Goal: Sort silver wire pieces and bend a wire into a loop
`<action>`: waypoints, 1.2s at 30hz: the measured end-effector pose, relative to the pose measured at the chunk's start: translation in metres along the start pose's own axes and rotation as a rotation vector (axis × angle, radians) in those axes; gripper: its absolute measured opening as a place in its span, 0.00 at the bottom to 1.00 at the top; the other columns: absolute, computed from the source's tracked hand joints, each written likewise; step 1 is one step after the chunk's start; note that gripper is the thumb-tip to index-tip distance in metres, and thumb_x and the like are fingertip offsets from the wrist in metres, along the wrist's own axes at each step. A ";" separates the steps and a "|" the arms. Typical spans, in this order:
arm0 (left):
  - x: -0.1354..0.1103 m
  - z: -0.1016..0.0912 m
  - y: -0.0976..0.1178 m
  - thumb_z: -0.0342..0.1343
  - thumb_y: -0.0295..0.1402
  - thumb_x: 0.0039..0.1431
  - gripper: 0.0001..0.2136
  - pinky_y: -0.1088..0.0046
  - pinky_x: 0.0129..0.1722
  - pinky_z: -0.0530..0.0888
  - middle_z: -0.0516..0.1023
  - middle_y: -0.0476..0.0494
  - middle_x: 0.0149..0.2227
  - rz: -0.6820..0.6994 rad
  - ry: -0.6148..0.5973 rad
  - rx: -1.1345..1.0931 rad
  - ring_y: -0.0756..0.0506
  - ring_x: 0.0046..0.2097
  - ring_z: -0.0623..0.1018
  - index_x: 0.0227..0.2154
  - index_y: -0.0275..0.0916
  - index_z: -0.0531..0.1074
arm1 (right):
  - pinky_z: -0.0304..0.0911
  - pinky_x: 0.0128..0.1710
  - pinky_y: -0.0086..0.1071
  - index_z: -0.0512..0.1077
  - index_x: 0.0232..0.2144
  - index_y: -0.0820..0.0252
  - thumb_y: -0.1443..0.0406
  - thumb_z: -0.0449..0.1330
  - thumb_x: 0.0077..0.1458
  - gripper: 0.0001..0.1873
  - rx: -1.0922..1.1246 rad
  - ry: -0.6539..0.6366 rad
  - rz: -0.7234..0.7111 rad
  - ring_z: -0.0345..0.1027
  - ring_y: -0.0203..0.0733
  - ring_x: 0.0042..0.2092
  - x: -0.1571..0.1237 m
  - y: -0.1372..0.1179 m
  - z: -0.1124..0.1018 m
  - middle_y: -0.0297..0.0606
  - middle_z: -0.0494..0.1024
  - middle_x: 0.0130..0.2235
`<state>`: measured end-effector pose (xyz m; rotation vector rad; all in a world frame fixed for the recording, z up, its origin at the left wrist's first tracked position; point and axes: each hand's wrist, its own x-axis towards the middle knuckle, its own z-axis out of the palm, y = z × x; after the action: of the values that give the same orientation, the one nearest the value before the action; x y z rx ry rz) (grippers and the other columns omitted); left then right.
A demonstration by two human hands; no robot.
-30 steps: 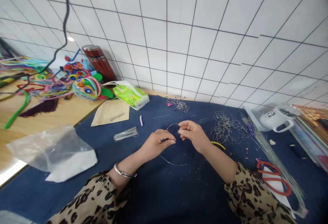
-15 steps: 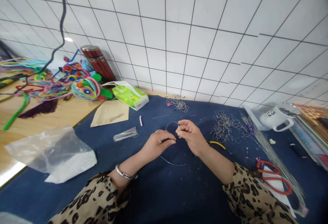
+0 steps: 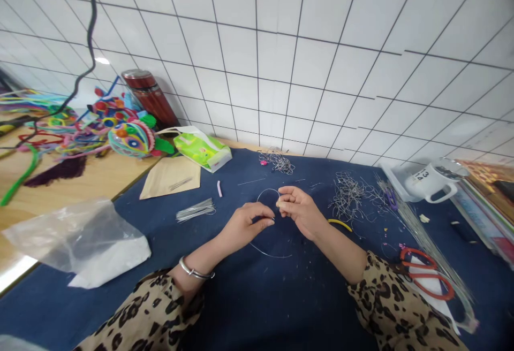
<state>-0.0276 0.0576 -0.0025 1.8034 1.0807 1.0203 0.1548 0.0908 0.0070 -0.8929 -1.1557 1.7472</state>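
A thin wire (image 3: pixel 267 190) arches between my two hands above the dark blue cloth. My left hand (image 3: pixel 249 223) pinches it between thumb and forefinger, and a long tail of wire curves out below that hand toward the right. Close by on the right, my right hand (image 3: pixel 299 211) is closed in a pinch on the other side of the arch, its fingertips hiding the wire's end. A bundle of straight wires (image 3: pixel 195 210) lies left of my left hand. Beside my right forearm shows the yellow handle (image 3: pixel 340 225) of a tool, mostly hidden.
Tangled wire (image 3: pixel 349 197) lies to the right, near long straight wires (image 3: pixel 428 244) and red-handled scissors (image 3: pixel 431 284). A white mug (image 3: pixel 428 184) stands at the back right. On the left are a clear plastic bag (image 3: pixel 80 230), a brown envelope (image 3: pixel 168 177), a green packet (image 3: pixel 203 149) and a red flask (image 3: pixel 150 97).
The hands hold almost the same pose, with the wire arch slightly wider. The whole view has shifted a little, so things sit slightly further left.
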 end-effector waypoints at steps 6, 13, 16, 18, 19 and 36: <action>0.000 0.000 -0.004 0.54 0.30 0.55 0.06 0.69 0.43 0.64 0.78 0.47 0.31 0.115 -0.047 0.152 0.46 0.35 0.74 0.33 0.45 0.76 | 0.62 0.28 0.28 0.69 0.37 0.60 0.63 0.61 0.46 0.14 -0.208 -0.089 0.095 0.66 0.32 0.28 0.004 -0.008 -0.010 0.36 0.74 0.32; -0.001 -0.001 -0.006 0.52 0.31 0.56 0.06 0.71 0.40 0.67 0.77 0.47 0.33 0.120 -0.051 0.213 0.46 0.37 0.74 0.33 0.44 0.75 | 0.60 0.35 0.35 0.71 0.36 0.56 0.61 0.56 0.52 0.09 -1.201 -0.051 -0.126 0.66 0.40 0.34 -0.018 -0.046 -0.051 0.37 0.74 0.32; -0.003 0.000 -0.006 0.52 0.32 0.57 0.06 0.72 0.41 0.67 0.77 0.47 0.33 0.119 -0.070 0.237 0.46 0.37 0.74 0.34 0.44 0.74 | 0.58 0.41 0.39 0.71 0.40 0.57 0.58 0.57 0.51 0.14 -1.547 -0.083 -0.139 0.65 0.48 0.43 -0.043 -0.049 -0.072 0.43 0.74 0.38; -0.003 0.001 -0.006 0.52 0.32 0.57 0.06 0.72 0.41 0.67 0.77 0.47 0.33 0.118 -0.079 0.244 0.47 0.38 0.74 0.34 0.43 0.74 | 0.57 0.45 0.41 0.69 0.45 0.60 0.54 0.59 0.48 0.23 -1.682 -0.079 -0.115 0.61 0.53 0.48 -0.060 -0.043 -0.081 0.48 0.72 0.43; -0.004 0.001 -0.006 0.52 0.32 0.57 0.06 0.72 0.41 0.67 0.77 0.47 0.33 0.118 -0.083 0.245 0.47 0.38 0.74 0.34 0.43 0.74 | 0.57 0.46 0.42 0.68 0.47 0.61 0.52 0.60 0.47 0.27 -1.733 -0.071 -0.100 0.60 0.54 0.49 -0.067 -0.039 -0.083 0.49 0.70 0.45; -0.008 -0.001 0.009 0.51 0.34 0.58 0.07 0.74 0.39 0.68 0.75 0.47 0.33 0.030 -0.143 0.050 0.50 0.36 0.73 0.34 0.38 0.73 | 0.55 0.43 0.42 0.63 0.50 0.72 0.67 0.52 0.51 0.23 -2.106 -0.074 -0.295 0.58 0.51 0.43 -0.075 -0.002 -0.069 0.52 0.67 0.39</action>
<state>-0.0285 0.0477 0.0044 1.9071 1.0020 0.8744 0.2462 0.0464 -0.0047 -1.4712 -2.8348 -0.3226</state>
